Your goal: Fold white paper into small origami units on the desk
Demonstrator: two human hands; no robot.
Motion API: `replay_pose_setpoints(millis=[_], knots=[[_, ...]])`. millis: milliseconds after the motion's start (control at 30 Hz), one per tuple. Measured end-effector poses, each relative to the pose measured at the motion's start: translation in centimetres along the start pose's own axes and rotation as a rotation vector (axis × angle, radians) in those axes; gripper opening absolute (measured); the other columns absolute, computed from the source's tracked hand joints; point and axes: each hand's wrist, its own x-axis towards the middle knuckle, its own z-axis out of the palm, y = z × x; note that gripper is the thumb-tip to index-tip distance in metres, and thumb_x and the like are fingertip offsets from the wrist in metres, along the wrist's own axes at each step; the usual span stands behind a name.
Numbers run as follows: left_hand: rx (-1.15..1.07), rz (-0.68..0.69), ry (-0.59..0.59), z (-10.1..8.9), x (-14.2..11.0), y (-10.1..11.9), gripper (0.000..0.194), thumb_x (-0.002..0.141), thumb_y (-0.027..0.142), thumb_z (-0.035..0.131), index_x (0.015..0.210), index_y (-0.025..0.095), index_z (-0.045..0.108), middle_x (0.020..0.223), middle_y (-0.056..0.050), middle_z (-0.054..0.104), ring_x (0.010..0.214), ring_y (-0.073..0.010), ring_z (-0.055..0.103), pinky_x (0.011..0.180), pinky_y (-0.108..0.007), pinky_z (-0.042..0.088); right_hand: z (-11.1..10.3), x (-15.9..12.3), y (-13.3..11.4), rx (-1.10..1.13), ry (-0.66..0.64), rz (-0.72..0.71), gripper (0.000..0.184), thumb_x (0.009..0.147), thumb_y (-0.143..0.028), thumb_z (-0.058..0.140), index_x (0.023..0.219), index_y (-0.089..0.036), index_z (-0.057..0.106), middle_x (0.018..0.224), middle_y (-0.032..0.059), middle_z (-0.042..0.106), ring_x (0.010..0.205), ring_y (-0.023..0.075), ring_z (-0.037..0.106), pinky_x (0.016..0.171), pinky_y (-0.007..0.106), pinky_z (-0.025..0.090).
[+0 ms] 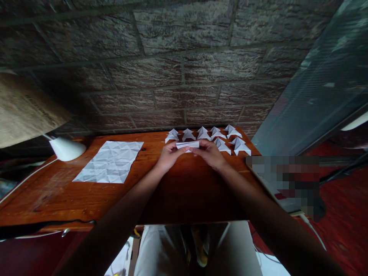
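My left hand (pixel 169 154) and my right hand (pixel 209 152) meet over the far middle of a wooden table (pixel 186 191). Both pinch a small folded strip of white paper (pixel 188 145) between fingers and thumbs, one hand at each end. Just behind the hands, along the brick wall, lie several finished folded white paper shapes (pixel 204 134), with more to the right (pixel 240 146). A creased flat sheet of white paper (pixel 110 161) lies on the table to the left of my left hand.
A white lamp base (pixel 66 148) with a cord stands at the table's left, under a tan shade (pixel 23 111). A glass panel (pixel 319 88) rises on the right. A blurred-out object (pixel 287 180) rests at the table's right edge. My legs show below the front edge.
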Motion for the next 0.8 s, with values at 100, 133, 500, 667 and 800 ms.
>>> replay_pose_setpoints(millis=[100, 133, 500, 667, 800], knots=[[0.010, 0.042, 0.012, -0.1, 0.0, 0.2, 0.034, 0.061, 0.040, 0.090, 0.083, 0.017, 0.076, 0.091, -0.005, 0.077, 0.089, -0.0193, 0.068, 0.091, -0.034, 0.050, 0.1, 0.2, 0.5, 0.023, 0.083, -0.036, 0.038, 0.059, -0.047, 0.087, 0.079, -0.020, 0.070, 0.081, -0.0001, 0.070, 0.077, 0.0150, 0.063, 0.076, 0.031, 0.058], [-0.003, 0.038, 0.024, -0.1, 0.1, 0.1, 0.035, 0.062, 0.040, 0.089, 0.085, 0.017, 0.076, 0.092, -0.006, 0.077, 0.090, -0.0194, 0.068, 0.092, -0.034, 0.049, 0.1, 0.3, 0.5, 0.055, 0.104, -0.043, 0.038, 0.059, -0.047, 0.088, 0.081, -0.021, 0.070, 0.084, 0.0000, 0.070, 0.081, 0.0158, 0.064, 0.079, 0.032, 0.059], [-0.264, -0.149, 0.108, 0.2, 0.2, 0.0, 0.050, 0.058, 0.043, 0.092, 0.096, 0.016, 0.074, 0.100, -0.008, 0.078, 0.098, -0.0238, 0.072, 0.094, -0.038, 0.052, 0.1, 0.2, -0.6, 0.146, 0.097, -0.043, 0.040, 0.064, -0.042, 0.088, 0.092, -0.022, 0.068, 0.088, 0.0004, 0.071, 0.085, 0.0163, 0.068, 0.076, 0.033, 0.063], [-0.332, -0.171, 0.123, 0.4, 0.2, -0.2, 0.050, 0.061, 0.042, 0.092, 0.101, 0.016, 0.073, 0.105, -0.008, 0.078, 0.101, -0.0225, 0.072, 0.096, -0.036, 0.053, 0.2, 0.4, -0.1, 0.162, 0.081, -0.009, 0.040, 0.062, -0.043, 0.088, 0.089, -0.020, 0.069, 0.085, -0.0001, 0.071, 0.082, 0.0158, 0.068, 0.076, 0.033, 0.064], [-0.395, -0.207, 0.132, 0.5, 0.2, -0.1, 0.051, 0.065, 0.043, 0.090, 0.103, 0.015, 0.073, 0.103, -0.009, 0.079, 0.101, -0.0222, 0.073, 0.097, -0.034, 0.054, 0.3, 0.2, -0.5, 0.191, 0.064, -0.017, 0.039, 0.066, -0.042, 0.087, 0.096, -0.022, 0.071, 0.084, -0.0006, 0.071, 0.082, 0.0150, 0.068, 0.079, 0.034, 0.064]])
